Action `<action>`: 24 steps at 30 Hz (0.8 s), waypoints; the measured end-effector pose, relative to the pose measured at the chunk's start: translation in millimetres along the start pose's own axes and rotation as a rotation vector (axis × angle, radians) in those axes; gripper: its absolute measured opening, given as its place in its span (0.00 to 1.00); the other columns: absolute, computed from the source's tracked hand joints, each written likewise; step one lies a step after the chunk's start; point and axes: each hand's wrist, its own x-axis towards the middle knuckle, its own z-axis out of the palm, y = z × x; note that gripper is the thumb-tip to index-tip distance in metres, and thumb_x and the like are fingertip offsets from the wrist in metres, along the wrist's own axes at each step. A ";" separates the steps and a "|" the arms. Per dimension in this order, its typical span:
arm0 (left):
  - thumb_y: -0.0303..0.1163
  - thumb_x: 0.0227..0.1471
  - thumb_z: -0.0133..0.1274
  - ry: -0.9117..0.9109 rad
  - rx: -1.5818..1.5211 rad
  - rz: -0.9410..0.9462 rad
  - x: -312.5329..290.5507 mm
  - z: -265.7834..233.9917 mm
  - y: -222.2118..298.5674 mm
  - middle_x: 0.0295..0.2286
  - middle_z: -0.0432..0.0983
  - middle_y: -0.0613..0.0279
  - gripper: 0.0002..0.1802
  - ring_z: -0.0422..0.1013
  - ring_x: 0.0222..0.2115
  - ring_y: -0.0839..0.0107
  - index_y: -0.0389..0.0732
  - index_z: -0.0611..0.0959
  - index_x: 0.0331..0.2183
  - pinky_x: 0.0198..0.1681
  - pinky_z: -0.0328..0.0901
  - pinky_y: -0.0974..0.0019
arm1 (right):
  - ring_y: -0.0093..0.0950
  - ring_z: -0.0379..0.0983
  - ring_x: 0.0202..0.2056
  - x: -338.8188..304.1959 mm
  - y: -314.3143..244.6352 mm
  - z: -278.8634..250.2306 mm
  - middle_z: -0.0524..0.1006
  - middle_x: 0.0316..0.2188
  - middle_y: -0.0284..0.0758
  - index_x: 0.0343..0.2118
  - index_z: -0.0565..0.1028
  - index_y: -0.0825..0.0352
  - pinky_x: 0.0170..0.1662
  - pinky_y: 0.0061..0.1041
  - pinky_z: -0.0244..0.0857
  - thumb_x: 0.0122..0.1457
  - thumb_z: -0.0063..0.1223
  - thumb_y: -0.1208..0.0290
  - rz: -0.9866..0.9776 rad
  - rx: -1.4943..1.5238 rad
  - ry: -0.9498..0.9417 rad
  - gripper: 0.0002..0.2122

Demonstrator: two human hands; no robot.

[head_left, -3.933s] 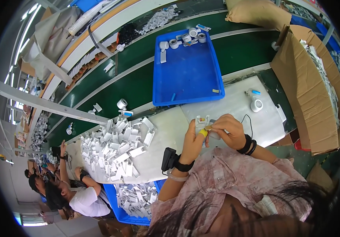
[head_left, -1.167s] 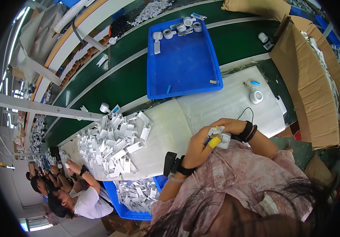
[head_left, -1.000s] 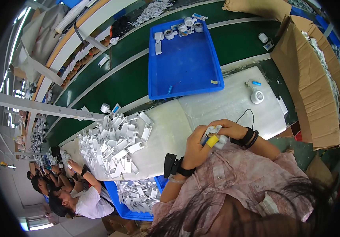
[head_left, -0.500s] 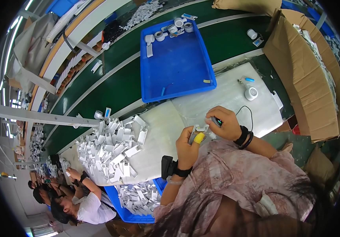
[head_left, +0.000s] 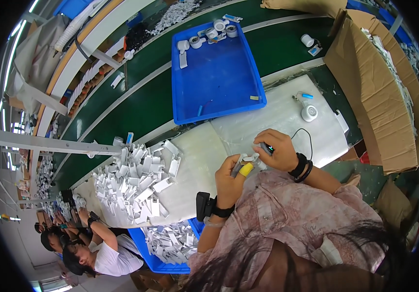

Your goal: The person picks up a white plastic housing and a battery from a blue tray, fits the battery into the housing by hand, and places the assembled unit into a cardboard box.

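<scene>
My left hand (head_left: 229, 184), with a yellow cover on its thumb, is closed around a small white plastic housing (head_left: 241, 161) in front of my body. Close beside it, my right hand (head_left: 279, 151) grips a dark corded hand tool (head_left: 266, 148) with a small green-lit display. The tool's working end is hidden by my fingers, and whether it touches the housing is unclear. A black cable (head_left: 310, 138) loops beyond my right wrist. On the mat to the right lies a round white fan head (head_left: 309, 113) with a blue piece (head_left: 307, 96) wired beside it.
A pile of white plastic housings (head_left: 141, 182) covers the mat's left part, above a blue bin (head_left: 170, 267) of more. A blue tray (head_left: 219, 87) holds several white fan parts. At right stands a cardboard box (head_left: 365, 92). Co-workers (head_left: 117, 255) sit at far left.
My left hand has shifted slightly left and the housing is turned a little. My right hand keeps its place. Parts on the green belt have slid slightly left; a co-worker's arm has moved.
</scene>
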 end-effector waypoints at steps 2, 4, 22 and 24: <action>0.23 0.51 0.57 0.002 -0.002 0.014 -0.6 -0.9 0.8 0.32 0.78 0.62 0.14 0.71 0.34 0.80 0.32 0.77 0.41 0.38 0.65 0.75 | 0.33 0.74 0.26 -0.2 -0.5 0.2 0.76 0.27 0.37 0.29 0.75 0.66 0.28 0.26 0.68 0.48 0.60 0.73 0.004 0.002 -0.003 0.07; 0.23 0.51 0.56 -0.020 0.045 -0.037 -1.0 -4.0 -1.3 0.33 0.78 0.61 0.14 0.71 0.35 0.79 0.32 0.77 0.41 0.38 0.66 0.75 | 0.33 0.74 0.26 -0.7 0.4 0.7 0.76 0.27 0.37 0.29 0.75 0.66 0.28 0.26 0.68 0.48 0.60 0.73 -0.003 0.003 -0.009 0.07; 0.22 0.50 0.57 -0.026 0.049 -0.035 2.1 -5.6 -11.1 0.35 0.78 0.61 0.14 0.72 0.36 0.78 0.31 0.77 0.41 0.41 0.66 0.74 | 0.33 0.74 0.26 -2.7 6.7 3.2 0.76 0.27 0.36 0.29 0.76 0.65 0.27 0.26 0.68 0.47 0.61 0.72 -0.012 -0.013 -0.006 0.07; 0.22 0.50 0.57 -0.027 0.009 -0.048 1.8 -4.3 -7.5 0.35 0.78 0.61 0.14 0.72 0.36 0.78 0.31 0.77 0.41 0.41 0.66 0.74 | 0.33 0.74 0.26 -2.9 5.8 2.8 0.76 0.27 0.36 0.29 0.76 0.65 0.28 0.26 0.68 0.47 0.61 0.72 -0.003 -0.012 -0.013 0.07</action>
